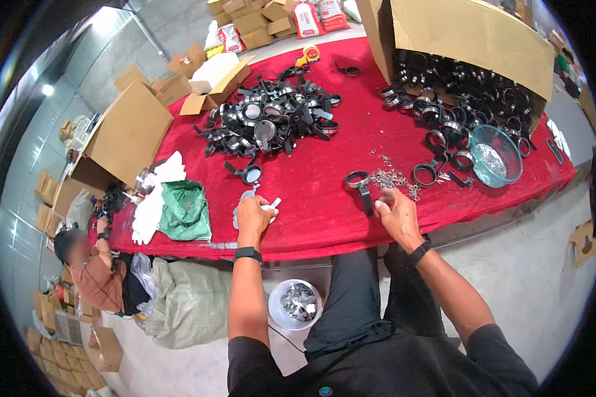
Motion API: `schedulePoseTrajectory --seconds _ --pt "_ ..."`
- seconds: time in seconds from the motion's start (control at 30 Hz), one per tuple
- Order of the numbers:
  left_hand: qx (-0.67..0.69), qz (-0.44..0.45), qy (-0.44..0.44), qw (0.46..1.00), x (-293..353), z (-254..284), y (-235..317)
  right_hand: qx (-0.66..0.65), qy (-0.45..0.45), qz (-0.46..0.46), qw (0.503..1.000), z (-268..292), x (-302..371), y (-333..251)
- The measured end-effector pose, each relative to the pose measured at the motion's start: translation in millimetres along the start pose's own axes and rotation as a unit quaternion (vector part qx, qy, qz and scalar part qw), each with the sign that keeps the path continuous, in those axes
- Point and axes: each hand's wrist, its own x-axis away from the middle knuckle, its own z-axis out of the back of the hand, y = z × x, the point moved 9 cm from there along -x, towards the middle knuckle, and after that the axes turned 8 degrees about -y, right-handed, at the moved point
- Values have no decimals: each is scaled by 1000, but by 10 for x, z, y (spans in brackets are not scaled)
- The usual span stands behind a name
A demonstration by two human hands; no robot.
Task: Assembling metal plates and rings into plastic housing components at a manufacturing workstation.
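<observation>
My left hand point(253, 216) is closed at the table's near edge, with a small pale strip point(271, 205) sticking out between its fingers. Grey flat round pieces point(248, 194) lie beside and partly under it. My right hand point(398, 216) has curled fingers at the near side of a scatter of small metal clips point(392, 178); whatever is between its fingertips is too small to make out. By its thumb lies a black ring with a handle point(366, 200). Another black ring point(424, 175) rests right of the clips. One handled piece with a grey disc point(251, 174) lies beyond my left hand.
A heap of black ringed parts point(265, 119) covers the table's far middle. More spill from a tipped carton point(473, 33) at right, near a glass bowl point(495, 159). Green cloth point(184, 210) lies left. Below stand a white bucket point(274, 308) and sack point(192, 304); another person point(99, 278) sits left.
</observation>
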Motion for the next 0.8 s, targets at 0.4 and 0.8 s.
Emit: schedulePoseTrajectory --seconds 0.4,0.8 --pt "99 -423 94 896 1236 193 2184 -72 -118 88 987 -174 209 -814" --pt "145 -283 55 947 609 -409 2099 -71 67 -27 995 823 462 100"
